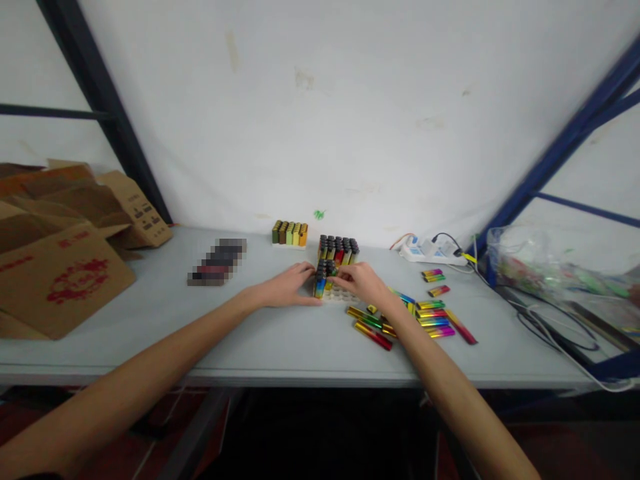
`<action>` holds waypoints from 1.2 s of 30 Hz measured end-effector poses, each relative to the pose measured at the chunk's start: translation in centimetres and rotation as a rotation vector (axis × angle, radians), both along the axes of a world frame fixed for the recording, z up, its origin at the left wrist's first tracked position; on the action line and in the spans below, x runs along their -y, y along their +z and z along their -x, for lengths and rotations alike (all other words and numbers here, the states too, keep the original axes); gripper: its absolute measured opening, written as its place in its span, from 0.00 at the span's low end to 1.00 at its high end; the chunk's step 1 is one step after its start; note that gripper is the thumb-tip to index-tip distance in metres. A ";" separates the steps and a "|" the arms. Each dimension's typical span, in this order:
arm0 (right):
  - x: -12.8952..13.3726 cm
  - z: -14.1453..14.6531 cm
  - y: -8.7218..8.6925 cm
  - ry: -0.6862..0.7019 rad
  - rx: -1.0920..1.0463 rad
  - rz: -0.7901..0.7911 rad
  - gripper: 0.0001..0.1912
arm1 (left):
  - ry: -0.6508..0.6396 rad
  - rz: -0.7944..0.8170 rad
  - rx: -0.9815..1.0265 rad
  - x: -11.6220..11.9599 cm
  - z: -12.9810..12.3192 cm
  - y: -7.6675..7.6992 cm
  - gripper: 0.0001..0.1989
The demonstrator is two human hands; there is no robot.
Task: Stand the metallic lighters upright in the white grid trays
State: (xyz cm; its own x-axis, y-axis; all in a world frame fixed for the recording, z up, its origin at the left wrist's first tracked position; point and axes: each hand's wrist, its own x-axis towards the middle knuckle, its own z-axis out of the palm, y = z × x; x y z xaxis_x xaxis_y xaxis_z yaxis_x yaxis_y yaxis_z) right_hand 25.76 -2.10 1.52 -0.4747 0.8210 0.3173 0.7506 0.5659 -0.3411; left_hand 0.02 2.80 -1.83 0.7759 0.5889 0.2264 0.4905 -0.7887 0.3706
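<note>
A pale tray (pixel 345 295) with round holes lies at the middle of the table, its left part filled with upright lighters (pixel 320 283) in shiny blue and yellow. My left hand (pixel 290 285) rests at the tray's left side, thumb and fingers apart around the lighters' edge. Over the tray's right part, my right hand (pixel 364 281) has its fingers pinched beside the upright lighters; what they hold is too small to name. Behind the tray stands a block of black-topped lighters (pixel 339 248). Shiny coloured tubes (pixel 373 335) lie scattered below and right of my right hand.
Another group of lighters (pixel 290 233) stands near the wall. Cardboard boxes (pixel 65 280) fill the left side, with a pixelated dark object (pixel 218 262) nearby. At the right are a white power strip (pixel 433 252), cables and plastic bags (pixel 560 267). The table's front edge (pixel 320 379) runs below.
</note>
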 end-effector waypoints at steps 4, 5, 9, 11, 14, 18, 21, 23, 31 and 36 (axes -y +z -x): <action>-0.3 -2.9 0.9 -0.077 0.088 0.098 0.21 | -0.002 0.000 -0.006 0.1 -0.1 0.2 0.39; -0.5 -4.0 1.1 -0.145 0.130 0.112 0.18 | -0.003 0.000 -0.012 0.1 -0.1 0.3 0.40; -0.7 -8.6 1.8 -0.397 0.250 0.208 0.10 | 0.008 -0.003 -0.033 0.0 0.0 0.2 0.41; -0.5 -10.6 2.2 -0.444 0.280 0.279 0.12 | 0.003 -0.011 -0.035 -0.1 0.0 0.1 0.41; 0.0 -12.6 2.5 -0.455 0.282 0.408 0.15 | -0.015 -0.033 -0.027 -0.1 0.1 0.0 0.40; 0.3 -13.8 2.2 -0.464 0.274 0.587 0.11 | -0.018 -0.040 -0.024 -0.1 0.1 0.0 0.39; 0.0 -13.8 1.7 -0.486 0.310 0.548 0.10 | -0.018 -0.036 -0.030 -0.1 0.1 0.0 0.40; -0.3 -13.4 1.5 -0.526 0.308 0.423 0.10 | -0.019 -0.034 -0.032 -0.1 0.1 0.1 0.40; -0.9 -10.4 1.6 -0.399 0.011 0.124 0.15 | -0.007 -0.011 -0.028 0.1 0.0 0.4 0.38; -1.3 -8.1 0.9 -0.310 0.017 -0.011 0.20 | 0.000 -0.003 -0.030 0.2 0.0 0.4 0.39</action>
